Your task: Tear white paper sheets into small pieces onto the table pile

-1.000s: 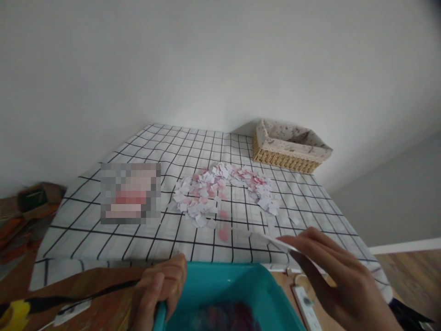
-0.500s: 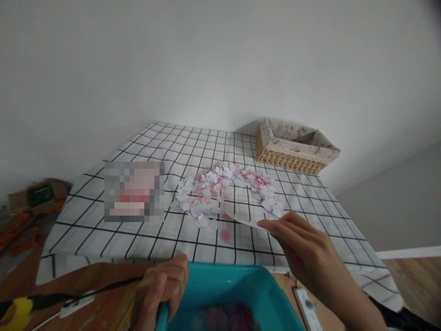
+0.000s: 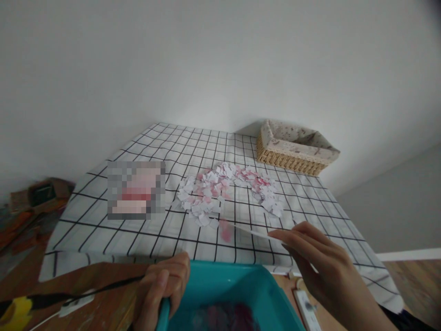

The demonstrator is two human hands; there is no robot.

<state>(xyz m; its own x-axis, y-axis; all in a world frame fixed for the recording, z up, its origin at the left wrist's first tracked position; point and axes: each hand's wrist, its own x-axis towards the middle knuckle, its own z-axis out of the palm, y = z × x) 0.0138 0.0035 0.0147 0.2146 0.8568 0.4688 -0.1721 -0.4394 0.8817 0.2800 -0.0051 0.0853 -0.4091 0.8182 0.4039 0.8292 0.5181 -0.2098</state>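
Note:
My left hand (image 3: 166, 281) is closed around the left rim of a teal plastic bin (image 3: 225, 272), which stands under the table's front edge. Reddish, blurry bits (image 3: 223, 317) lie at its bottom. Between the thumb and fingers of my right hand (image 3: 319, 259) is a thin white card-like sheet (image 3: 253, 231), seen nearly edge-on and held low over the tablecloth. At its far left end lies a patch of pink bits (image 3: 225, 231). Behind it, small torn white and pink paper scraps (image 3: 200, 202) spread in a rough arch across the cloth.
A black-and-white checked cloth (image 3: 172, 230) covers the table. A cloth-lined wicker basket (image 3: 296, 151) stands at the back right by the wall. A blurred-out item (image 3: 137, 191) lies on the left. A power strip (image 3: 306, 310) is on the floor at right.
My right hand and the white sheet have come nearer to the table's front edge and slightly right. My left hand still grips the bin rim.

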